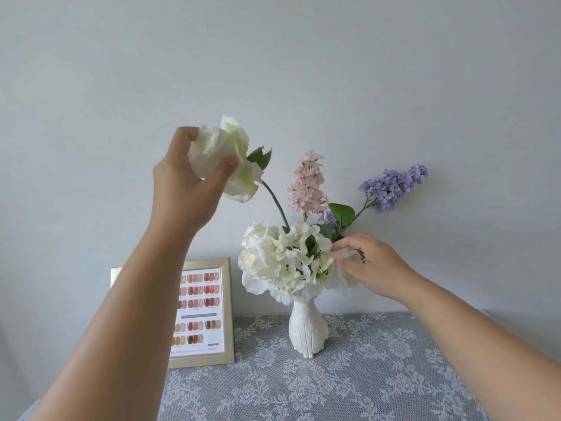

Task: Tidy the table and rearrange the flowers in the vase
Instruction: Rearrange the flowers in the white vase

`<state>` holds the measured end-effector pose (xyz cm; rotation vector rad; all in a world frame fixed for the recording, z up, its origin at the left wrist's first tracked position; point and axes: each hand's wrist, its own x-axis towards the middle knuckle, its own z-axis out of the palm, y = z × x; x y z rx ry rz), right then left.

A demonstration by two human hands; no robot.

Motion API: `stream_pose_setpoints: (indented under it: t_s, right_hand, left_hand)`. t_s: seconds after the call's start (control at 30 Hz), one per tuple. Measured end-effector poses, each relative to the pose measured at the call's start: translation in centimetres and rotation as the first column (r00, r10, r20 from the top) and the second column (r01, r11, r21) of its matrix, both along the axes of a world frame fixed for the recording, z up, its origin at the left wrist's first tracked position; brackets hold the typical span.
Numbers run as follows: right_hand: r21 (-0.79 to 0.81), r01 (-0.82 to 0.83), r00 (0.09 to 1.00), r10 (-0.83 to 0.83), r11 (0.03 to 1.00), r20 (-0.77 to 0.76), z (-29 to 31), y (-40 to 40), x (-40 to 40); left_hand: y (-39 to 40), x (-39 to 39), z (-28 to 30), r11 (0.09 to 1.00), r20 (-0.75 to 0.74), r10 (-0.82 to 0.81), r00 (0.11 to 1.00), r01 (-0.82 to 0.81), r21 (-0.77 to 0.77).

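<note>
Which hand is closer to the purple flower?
The right hand. It sits just below the purple flower, pinching white petals in the vase. The left hand is far off on the other side, holding the tall white rose.

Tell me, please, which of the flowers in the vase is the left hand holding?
The tall white rose: the left hand cups its bloom, high above the low white cluster and left of the pink and purple sprays.
</note>
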<state>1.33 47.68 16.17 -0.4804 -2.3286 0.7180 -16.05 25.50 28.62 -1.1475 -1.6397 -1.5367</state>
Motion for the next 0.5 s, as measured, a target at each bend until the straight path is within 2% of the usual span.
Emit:
stream_pose_setpoints:
  t_s: [0.23,0.37,0.5]
  right_hand:
    - [-0.009,-0.009,1.0,0.009,1.0,-0.008,0.3,-0.3,0.0]
    - [-0.012,-0.016,1.0,0.016,1.0,-0.009,0.6,-0.4,0.2]
    - [-0.016,-0.011,1.0,0.011,1.0,-0.011,0.6,-0.4,0.3]
  left_hand:
    - [1.7,-0.3,-2.3,0.969,-0.049,0.013,0.999,-0.025,-0.246]
    - [1.0,-1.2,-0.9,0.968,-0.088,0.081,0.993,-0.1,-0.229]
    - [0.1,-1.5,-0.8,0.981,-0.069,0.062,0.996,-0.073,-0.18]
